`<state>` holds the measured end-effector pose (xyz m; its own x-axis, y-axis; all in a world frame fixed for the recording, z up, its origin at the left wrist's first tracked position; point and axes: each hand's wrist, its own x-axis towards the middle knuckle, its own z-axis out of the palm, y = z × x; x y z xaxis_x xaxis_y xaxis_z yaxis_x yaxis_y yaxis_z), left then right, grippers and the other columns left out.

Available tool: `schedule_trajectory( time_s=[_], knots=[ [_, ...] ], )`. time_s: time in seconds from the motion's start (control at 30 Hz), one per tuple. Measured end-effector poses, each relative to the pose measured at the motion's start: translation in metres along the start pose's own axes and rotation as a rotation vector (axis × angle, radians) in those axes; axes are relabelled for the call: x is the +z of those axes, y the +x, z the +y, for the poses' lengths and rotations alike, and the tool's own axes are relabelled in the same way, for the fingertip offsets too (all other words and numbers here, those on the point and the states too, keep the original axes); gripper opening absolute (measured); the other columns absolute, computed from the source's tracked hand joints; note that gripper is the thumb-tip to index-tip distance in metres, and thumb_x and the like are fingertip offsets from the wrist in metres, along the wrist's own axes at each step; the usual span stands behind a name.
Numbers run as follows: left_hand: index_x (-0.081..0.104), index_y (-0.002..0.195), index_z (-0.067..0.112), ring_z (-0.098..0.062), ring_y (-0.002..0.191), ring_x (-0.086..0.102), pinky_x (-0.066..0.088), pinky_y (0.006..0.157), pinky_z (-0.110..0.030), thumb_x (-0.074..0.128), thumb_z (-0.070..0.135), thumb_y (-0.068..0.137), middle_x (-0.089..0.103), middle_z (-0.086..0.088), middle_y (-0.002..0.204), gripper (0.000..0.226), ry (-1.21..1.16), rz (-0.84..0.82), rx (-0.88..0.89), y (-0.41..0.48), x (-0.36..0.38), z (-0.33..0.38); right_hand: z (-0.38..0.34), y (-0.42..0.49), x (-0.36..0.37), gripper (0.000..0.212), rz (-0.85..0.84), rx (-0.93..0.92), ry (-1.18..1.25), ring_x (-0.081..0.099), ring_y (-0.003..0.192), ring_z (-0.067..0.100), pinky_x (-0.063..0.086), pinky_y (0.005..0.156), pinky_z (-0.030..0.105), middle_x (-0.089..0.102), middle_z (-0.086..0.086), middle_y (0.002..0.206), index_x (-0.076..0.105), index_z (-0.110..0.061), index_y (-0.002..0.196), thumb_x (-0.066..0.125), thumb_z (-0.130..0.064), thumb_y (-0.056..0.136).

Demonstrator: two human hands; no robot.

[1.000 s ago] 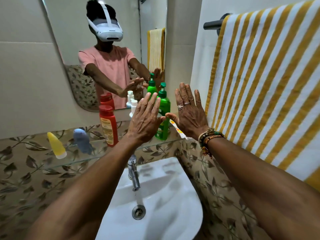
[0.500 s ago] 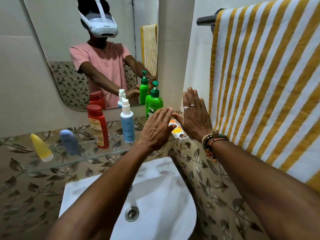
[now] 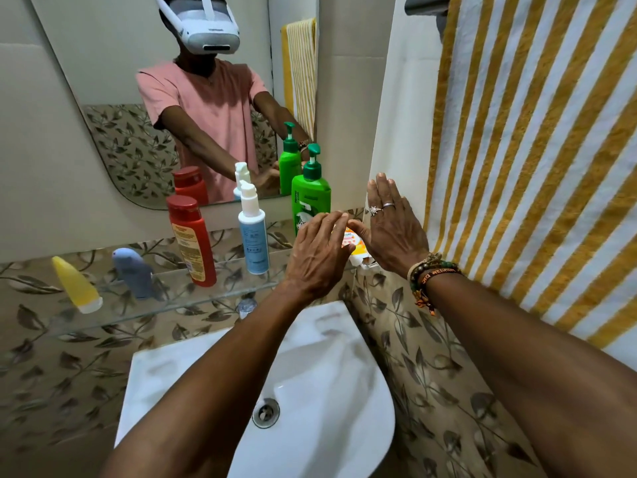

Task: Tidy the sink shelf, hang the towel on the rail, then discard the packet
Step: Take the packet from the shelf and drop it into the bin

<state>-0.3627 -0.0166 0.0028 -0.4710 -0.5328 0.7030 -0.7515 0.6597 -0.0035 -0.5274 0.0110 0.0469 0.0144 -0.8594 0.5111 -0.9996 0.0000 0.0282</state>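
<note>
A yellow and white packet (image 3: 353, 244) lies at the right end of the glass shelf (image 3: 138, 305), partly hidden between my hands. My left hand (image 3: 319, 255) hovers over it with fingers extended, fingertips near the packet. My right hand (image 3: 393, 225) is flat and open just right of the packet, its thumb touching the left fingertips. Standing on the shelf are a green pump bottle (image 3: 310, 194), a white and blue bottle (image 3: 253, 232) and a red bottle (image 3: 191, 239). A yellow striped towel (image 3: 537, 160) hangs on the rail (image 3: 424, 3) at right.
A yellow tube (image 3: 77, 286) and a blue tube (image 3: 132, 272) stand cap-down at the shelf's left. The white sink (image 3: 331, 391) sits below, its tap (image 3: 246, 307) mostly behind my left arm. The mirror (image 3: 172, 98) fills the wall behind the shelf.
Both hands have dropped from in front of the green bottle to the packet at the shelf's right end. The white and blue bottle is uncovered now. The view tilted down.
</note>
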Motion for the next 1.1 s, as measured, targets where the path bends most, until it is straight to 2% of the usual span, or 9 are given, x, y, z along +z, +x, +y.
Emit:
schedule_trajectory(
  time_s=[0.1, 0.23, 0.5, 0.6, 0.7, 0.8, 0.9, 1.0, 1.1],
  knots=[
    [0.048, 0.138, 0.008, -0.031, 0.116, 0.05, 0.042, 0.095, -0.041, 0.057, 0.033, 0.094, 0.054, -0.011, 0.135, 0.052, -0.016, -0.03, -0.017, -0.006, 0.004, 0.0, 0.002, 0.001, 0.004, 0.081, -0.059, -0.021, 0.042, 0.007, 0.152, 0.03, 0.018, 0.122, 0.044, 0.002, 0.015, 0.164, 0.007, -0.006, 0.156, 0.033, -0.057, 0.099],
    [0.048, 0.137, 0.004, -0.032, 0.102, 0.052, 0.047, 0.083, -0.044, 0.051, 0.028, 0.097, 0.056, -0.016, 0.127, 0.047, -0.095, -0.089, -0.045, -0.014, 0.008, 0.007, 0.0, 0.001, 0.005, 0.073, -0.083, 0.001, 0.169, 0.019, 0.15, 0.028, 0.029, 0.118, 0.04, 0.009, 0.012, 0.164, 0.01, -0.008, 0.157, 0.035, -0.049, 0.102],
    [0.046, 0.138, 0.004, -0.028, 0.099, 0.05, 0.041, 0.086, -0.037, 0.04, 0.027, 0.103, 0.054, -0.015, 0.118, 0.043, -0.285, -0.203, -0.196, -0.016, 0.016, 0.023, -0.006, 0.001, 0.007, 0.058, -0.212, 0.1, 0.245, 0.044, 0.133, 0.034, 0.042, 0.106, 0.044, 0.027, 0.011, 0.158, 0.026, -0.006, 0.152, 0.033, -0.04, 0.105],
    [0.049, 0.131, 0.004, -0.03, 0.1, 0.052, 0.041, 0.085, -0.037, 0.039, 0.026, 0.103, 0.055, -0.016, 0.113, 0.037, -0.379, -0.214, -0.335, -0.011, 0.02, 0.029, -0.007, 0.0, 0.01, 0.052, -0.276, 0.174, 0.215, 0.05, 0.124, 0.04, 0.043, 0.099, 0.046, 0.038, 0.018, 0.148, 0.033, -0.004, 0.148, 0.034, -0.035, 0.105],
    [0.054, 0.114, 0.005, -0.029, 0.101, 0.053, 0.041, 0.084, -0.038, 0.042, 0.028, 0.101, 0.058, -0.014, 0.108, 0.029, -0.455, -0.234, -0.534, -0.004, 0.025, 0.034, -0.006, 0.001, 0.015, 0.039, -0.29, 0.232, 0.198, 0.055, 0.115, 0.041, 0.045, 0.088, 0.042, 0.05, 0.019, 0.132, 0.048, -0.002, 0.132, 0.043, -0.027, 0.103],
    [0.059, 0.111, 0.005, -0.032, 0.107, 0.056, 0.043, 0.086, -0.039, 0.047, 0.033, 0.099, 0.063, -0.015, 0.112, 0.033, -0.541, -0.251, -0.781, 0.001, 0.032, 0.038, -0.003, 0.004, 0.021, 0.03, -0.293, 0.282, 0.18, 0.059, 0.103, 0.038, 0.039, 0.071, 0.034, 0.059, 0.02, 0.118, 0.059, 0.0, 0.114, 0.047, -0.024, 0.102],
    [0.065, 0.106, 0.006, -0.033, 0.102, 0.06, 0.046, 0.078, -0.037, 0.053, 0.037, 0.096, 0.066, -0.014, 0.107, 0.035, -0.641, -0.24, -0.972, 0.002, 0.038, 0.042, 0.001, 0.005, 0.026, 0.024, -0.342, 0.307, 0.185, 0.061, 0.098, 0.037, 0.037, 0.068, 0.031, 0.066, 0.02, 0.111, 0.065, 0.0, 0.107, 0.053, -0.018, 0.097],
    [0.072, 0.098, 0.009, -0.03, 0.092, 0.066, 0.055, 0.077, -0.039, 0.059, 0.033, 0.091, 0.072, -0.011, 0.096, 0.028, -0.773, -0.242, -1.084, 0.004, 0.043, 0.044, -0.002, 0.004, 0.03, 0.035, -0.359, 0.282, 0.208, 0.059, 0.086, 0.031, 0.036, 0.066, 0.031, 0.069, 0.019, 0.103, 0.07, -0.001, 0.103, 0.047, -0.027, 0.101],
    [0.075, 0.103, 0.012, -0.03, 0.093, 0.069, 0.058, 0.083, -0.044, 0.064, 0.027, 0.089, 0.075, -0.01, 0.098, 0.022, -0.89, -0.217, -1.155, 0.007, 0.046, 0.046, -0.005, 0.004, 0.03, 0.047, -0.355, 0.28, 0.239, 0.06, 0.082, 0.032, 0.044, 0.066, 0.034, 0.07, 0.02, 0.096, 0.071, -0.003, 0.104, 0.042, -0.04, 0.102]
  ],
)
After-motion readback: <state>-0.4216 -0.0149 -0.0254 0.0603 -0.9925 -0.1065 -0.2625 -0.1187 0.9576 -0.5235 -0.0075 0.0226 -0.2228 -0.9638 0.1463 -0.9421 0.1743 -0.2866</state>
